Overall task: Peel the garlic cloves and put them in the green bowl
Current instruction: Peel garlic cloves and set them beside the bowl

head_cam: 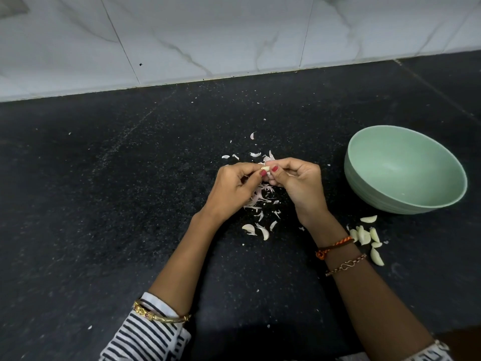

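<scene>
The clove point(265, 168) shows only as a pale sliver between the thumbs; the left hand point(231, 190) and right hand point(299, 186) cover the rest, so how much skin remains on it cannot be told. The skins point(259, 198) below run partly under both hands. The right forearm hides part of the cloves point(364, 237) near the bowl point(364, 183); their count is uncertain. Both sleeves are cut by the lower edge. Specks on the worktop point(104, 204) are too small to identify.
</scene>
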`<state>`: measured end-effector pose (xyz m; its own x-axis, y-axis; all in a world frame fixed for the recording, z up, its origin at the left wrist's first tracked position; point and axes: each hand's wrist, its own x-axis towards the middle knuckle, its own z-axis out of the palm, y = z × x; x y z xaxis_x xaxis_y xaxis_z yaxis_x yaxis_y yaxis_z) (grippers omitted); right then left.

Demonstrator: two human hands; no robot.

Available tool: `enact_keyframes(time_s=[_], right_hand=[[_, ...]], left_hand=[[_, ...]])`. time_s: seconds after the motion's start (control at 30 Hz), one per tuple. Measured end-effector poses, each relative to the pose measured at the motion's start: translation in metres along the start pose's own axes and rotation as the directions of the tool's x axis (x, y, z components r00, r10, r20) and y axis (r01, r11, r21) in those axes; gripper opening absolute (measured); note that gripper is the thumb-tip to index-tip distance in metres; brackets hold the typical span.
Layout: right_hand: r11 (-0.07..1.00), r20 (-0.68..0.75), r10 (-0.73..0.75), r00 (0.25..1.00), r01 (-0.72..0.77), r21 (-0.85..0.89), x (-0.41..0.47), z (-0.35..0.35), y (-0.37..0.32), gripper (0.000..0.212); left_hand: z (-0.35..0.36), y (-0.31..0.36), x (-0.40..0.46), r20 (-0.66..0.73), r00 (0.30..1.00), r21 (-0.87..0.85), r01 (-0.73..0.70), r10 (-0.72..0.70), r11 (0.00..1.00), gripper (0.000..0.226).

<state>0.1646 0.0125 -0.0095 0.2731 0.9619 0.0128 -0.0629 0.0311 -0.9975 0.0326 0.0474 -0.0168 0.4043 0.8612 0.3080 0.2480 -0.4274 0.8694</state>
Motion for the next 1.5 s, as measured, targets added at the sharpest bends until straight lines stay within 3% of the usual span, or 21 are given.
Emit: enact_keyframes(time_s=[0.3,0.53,0.73,0.9,1.03,1.3,1.5], right_hand=[[0.999,-0.03,-0.033,0.999,0.033,0.0,-0.001,0.002,-0.002,0.014],[0.991,0.003,-0.127,0.992,0.127,-0.05,-0.002,0.002,-0.002,0.017],[0.98,-0.021,-0.17,0.985,0.166,-0.112,-0.003,0.007,0.003,0.02],[0.994,-0.047,-0.102,0.994,0.104,0.041,-0.004,0.012,0.002,0.017],[0.994,-0.082,-0.089,0.993,0.094,0.057,-0.004,0.011,0.003,0.014],[0.979,-0.149,-0.197,0.969,0.187,-0.079,-0.003,0.01,0.009,0.016],[0.976,-0.157,-0.218,0.963,0.212,-0.056,-0.006,0.015,0.008,0.022]], left_hand=[[0.002,0.0,-0.001,0.0,0.998,-0.099,0.055,-0.056,0.994,0.018],[0.003,0.003,-0.001,-0.032,0.991,-0.311,0.114,-0.131,0.943,0.021],[0.01,0.009,0.0,-0.138,0.962,-0.418,0.158,-0.234,0.894,0.017],[0.009,0.016,0.001,-0.13,0.955,-0.483,0.172,-0.265,0.858,0.021],[0.013,0.019,-0.001,-0.154,0.954,-0.506,0.147,-0.256,0.85,0.009],[0.012,0.018,0.0,-0.203,0.93,-0.501,0.171,-0.307,0.848,0.01],[0.017,0.021,0.0,-0.202,0.927,-0.472,0.19,-0.315,0.861,0.017]])
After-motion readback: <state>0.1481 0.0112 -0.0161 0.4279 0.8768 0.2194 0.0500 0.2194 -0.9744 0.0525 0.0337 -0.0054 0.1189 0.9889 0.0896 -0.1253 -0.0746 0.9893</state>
